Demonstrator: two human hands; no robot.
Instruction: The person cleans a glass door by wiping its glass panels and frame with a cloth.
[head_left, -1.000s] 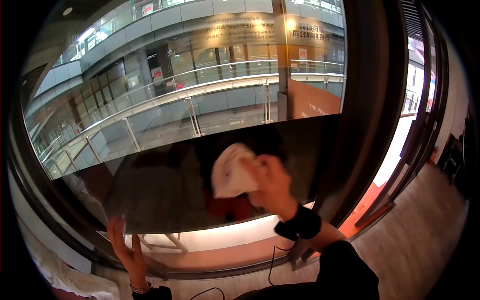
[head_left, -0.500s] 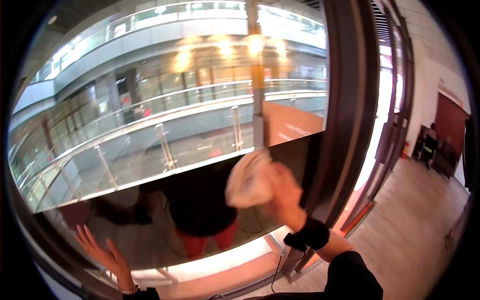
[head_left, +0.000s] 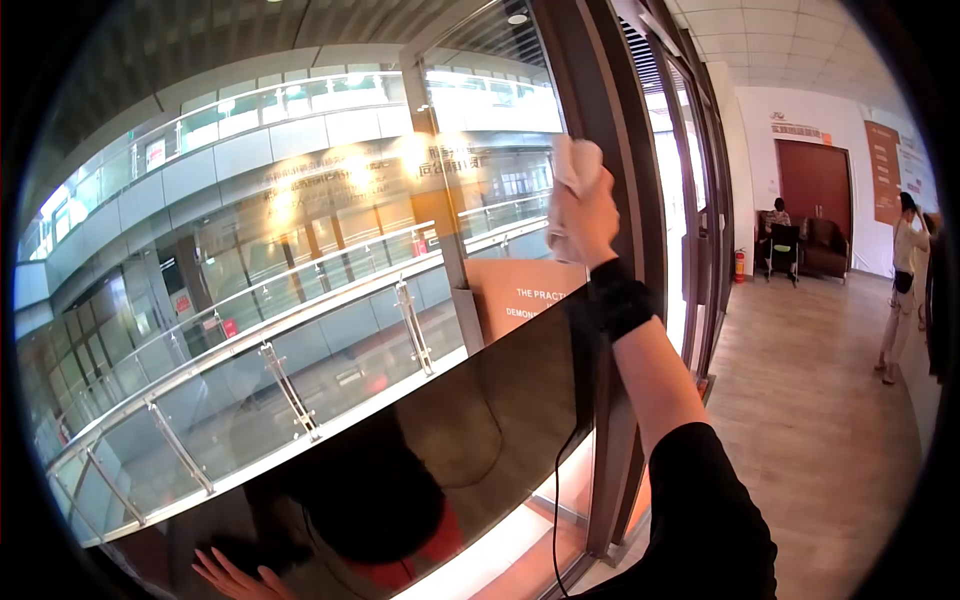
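My right hand (head_left: 590, 215) is wrapped round a pale, crumpled cloth (head_left: 578, 165) and holds it against the right edge of the glass pane (head_left: 360, 190), beside the dark frame (head_left: 625, 190). A black band circles the wrist. Low on the left, my left hand (head_left: 235, 578) has its fingers spread in front of the dark glossy panel (head_left: 500, 400); its lower part is cut off by the view's edge. Whether its fingertips touch the panel I cannot tell. The panel reflects a dark shape with red below.
A black cable (head_left: 557, 490) hangs at the panel's right end. Beyond the glass run railings (head_left: 285, 385) and an orange-brown sign (head_left: 510, 300). On the right, a wooden floor (head_left: 790, 400) leads to a seated person (head_left: 779, 215), a standing person (head_left: 905, 270) and a fire extinguisher (head_left: 740, 265).
My right hand has moved up with the cloth, from the dark panel to the glass by the frame. The view has shifted up and right, and my left hand sits lower in it.
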